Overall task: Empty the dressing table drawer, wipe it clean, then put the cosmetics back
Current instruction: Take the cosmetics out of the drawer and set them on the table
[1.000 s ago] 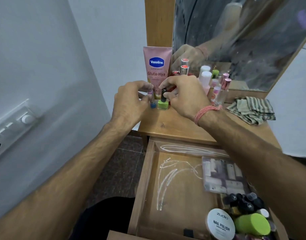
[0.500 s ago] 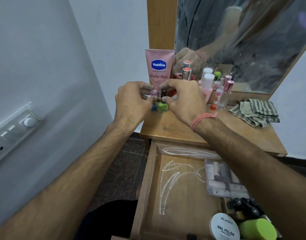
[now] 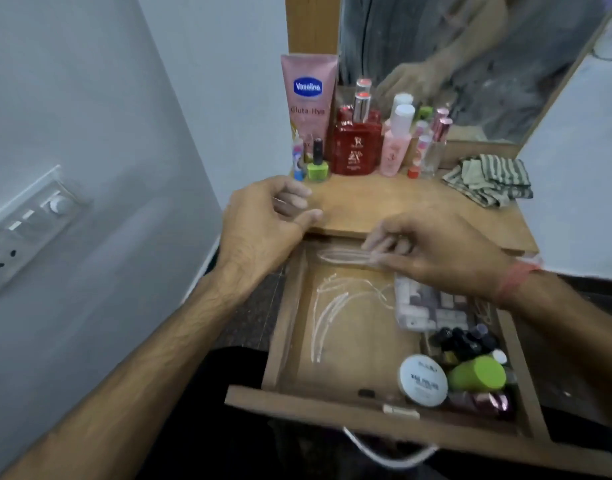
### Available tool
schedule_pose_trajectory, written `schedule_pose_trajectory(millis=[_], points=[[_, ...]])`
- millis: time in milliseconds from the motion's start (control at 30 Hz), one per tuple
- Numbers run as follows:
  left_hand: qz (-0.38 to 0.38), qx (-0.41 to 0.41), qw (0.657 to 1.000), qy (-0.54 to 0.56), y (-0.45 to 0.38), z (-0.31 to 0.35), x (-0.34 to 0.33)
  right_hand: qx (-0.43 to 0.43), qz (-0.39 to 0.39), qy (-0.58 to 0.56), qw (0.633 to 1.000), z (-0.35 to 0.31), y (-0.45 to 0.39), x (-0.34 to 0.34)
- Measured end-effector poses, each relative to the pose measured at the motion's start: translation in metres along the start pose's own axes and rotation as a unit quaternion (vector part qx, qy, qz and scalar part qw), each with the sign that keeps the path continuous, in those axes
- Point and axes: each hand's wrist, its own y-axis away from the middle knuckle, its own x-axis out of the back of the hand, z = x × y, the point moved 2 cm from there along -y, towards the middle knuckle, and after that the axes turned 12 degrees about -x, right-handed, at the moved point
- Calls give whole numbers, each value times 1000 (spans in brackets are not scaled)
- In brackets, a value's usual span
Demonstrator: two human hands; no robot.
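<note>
the left hand (image 3: 263, 220) is held loosely curled and empty at the bench's (image 3: 384, 206) front left edge. the right hand (image 3: 436, 251) hovers over the open drawer (image 3: 290, 320), fingers spread, its grip empty. cosmetics are crowded into the drawer's front right corner; bottles, including a green nail polish (image 3: 317, 164), are lined along the bench's back edge.

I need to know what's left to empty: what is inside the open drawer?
In the drawer: a clear packet, dark-capped bottles, a white nail polish jar, a green cap. The right hand covers the far corner.
</note>
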Motion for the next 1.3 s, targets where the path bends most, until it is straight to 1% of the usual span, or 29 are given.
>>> schedule_pose_trajectory(millis=[67, 133, 200, 233, 300, 433, 733, 867, 1000, 1133, 1300], points=[[-88, -6, 995, 45, 29, 14, -17, -10, -56, 2, 998, 14, 31, 5], [-202, -9, 975, 88, 59, 30, -38, -24, -80, 25, 996, 28, 59, 11], [-290, -35, 953, 86, 85, 44, -58, -41, -102, 37, 993, 40, 80, 14], [-316, -53, 944, 72, 95, 49, -66, -49, -108, 41, 992, 45, 88, 15], [-340, -65, 937, 45, 108, 58, -82, -57, -99, 56, 992, 53, 99, 13], [-328, -65, 942, 1, 115, 69, -105, -65, -70, 89, 991, 56, 103, 7], [-293, -41, 955, -20, 115, 74, -128, -92, -24, 149, 984, 55, 98, -2], [-305, -46, 950, -46, 111, 78, -134, -102, -49, 180, 977, 53, 93, -2], [-312, -64, 945, -76, 107, 79, -131, -116, -58, 212, 969, 51, 87, 0], [-287, -63, 953, -74, 101, 77, -120, -130, -64, 261, 954, 47, 83, -3], [-252, -58, 965, -35, 96, 78, -102, -135, -62, 319, 936, 36, 79, -10]])
